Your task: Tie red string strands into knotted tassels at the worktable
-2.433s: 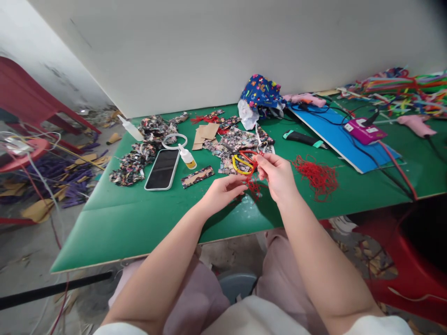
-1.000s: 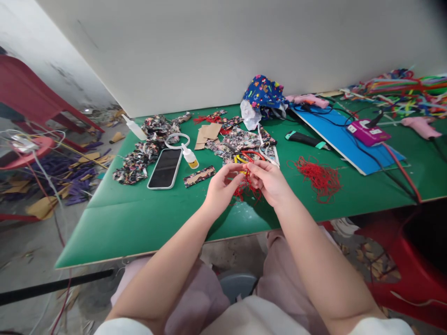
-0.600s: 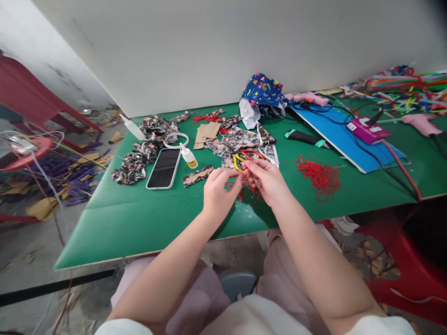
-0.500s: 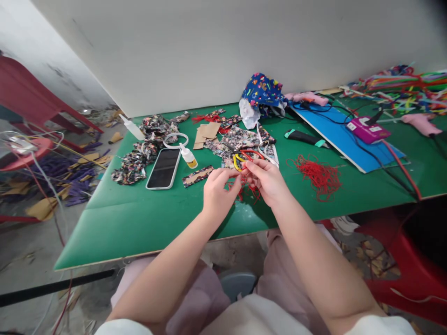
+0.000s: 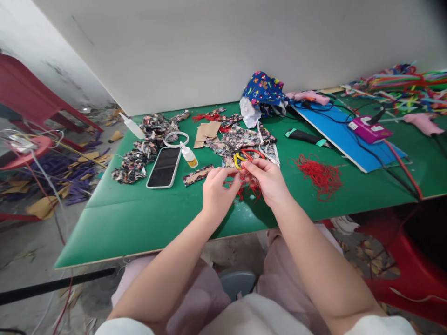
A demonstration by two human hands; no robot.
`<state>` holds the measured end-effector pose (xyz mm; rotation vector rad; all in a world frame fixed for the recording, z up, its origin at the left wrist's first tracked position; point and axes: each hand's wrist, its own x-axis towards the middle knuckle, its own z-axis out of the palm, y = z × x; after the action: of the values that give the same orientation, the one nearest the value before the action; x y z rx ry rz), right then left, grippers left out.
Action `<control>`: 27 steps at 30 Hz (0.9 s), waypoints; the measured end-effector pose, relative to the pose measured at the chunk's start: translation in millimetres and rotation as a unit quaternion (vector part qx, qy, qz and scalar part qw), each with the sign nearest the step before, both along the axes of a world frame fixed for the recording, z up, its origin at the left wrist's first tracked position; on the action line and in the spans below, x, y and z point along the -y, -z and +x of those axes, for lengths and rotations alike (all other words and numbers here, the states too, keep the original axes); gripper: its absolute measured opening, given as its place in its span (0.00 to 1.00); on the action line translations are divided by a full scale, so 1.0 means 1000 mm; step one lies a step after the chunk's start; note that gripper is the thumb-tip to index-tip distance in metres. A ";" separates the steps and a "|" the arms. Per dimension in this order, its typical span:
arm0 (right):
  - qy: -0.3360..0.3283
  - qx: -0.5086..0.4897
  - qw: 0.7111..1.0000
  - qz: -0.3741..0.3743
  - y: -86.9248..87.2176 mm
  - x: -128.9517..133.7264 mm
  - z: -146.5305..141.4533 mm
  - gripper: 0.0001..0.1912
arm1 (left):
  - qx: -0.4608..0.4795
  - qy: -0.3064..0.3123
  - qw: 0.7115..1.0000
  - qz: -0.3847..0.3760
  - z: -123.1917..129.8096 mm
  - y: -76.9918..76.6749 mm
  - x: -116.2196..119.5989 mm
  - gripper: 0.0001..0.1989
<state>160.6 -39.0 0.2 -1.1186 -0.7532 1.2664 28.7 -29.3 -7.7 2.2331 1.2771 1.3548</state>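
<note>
Both hands meet over the middle of the green table (image 5: 167, 228), fingertips almost touching. My left hand (image 5: 220, 188) is closed in a pinch on thin red string (image 5: 256, 190). Opposite it, my right hand (image 5: 267, 179) also pinches the string between thumb and forefinger. Loose red strands show below and between the fingers; the exact point of grip is too small to make out. Just beyond the fingertips lie pliers (image 5: 238, 160) with yellow and red handles, on patterned fabric (image 5: 237, 139). A second heap of red string (image 5: 317, 176) lies to the right.
Left of my hands are a phone (image 5: 164, 168), a small glue bottle (image 5: 189, 156), a white ring (image 5: 176, 139) and bunched dark floral fabric (image 5: 134, 163). Rightward lie a utility knife (image 5: 307, 138), a blue board (image 5: 349, 135), a purple box (image 5: 370, 129) with cables, and pink glue guns (image 5: 423, 123).
My hands stay together in nearly the same place, with only slight finger movement. The view has shifted a little; the objects on the table have not moved.
</note>
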 end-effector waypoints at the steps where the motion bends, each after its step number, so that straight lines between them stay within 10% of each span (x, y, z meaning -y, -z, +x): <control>1: 0.003 0.002 1.000 -0.001 -0.001 0.000 0.000 0.12 | 0.000 -0.002 1.000 -0.002 0.000 0.000 0.000 0.04; 27: 0.014 0.030 0.999 0.004 -0.003 0.002 -0.003 0.12 | 0.033 -0.015 0.996 -0.087 0.000 -0.003 -0.001 0.04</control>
<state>157.6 -41.2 2.7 -1.1620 -0.7847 1.2095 29.0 -28.0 -4.3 2.0441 1.3554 1.2643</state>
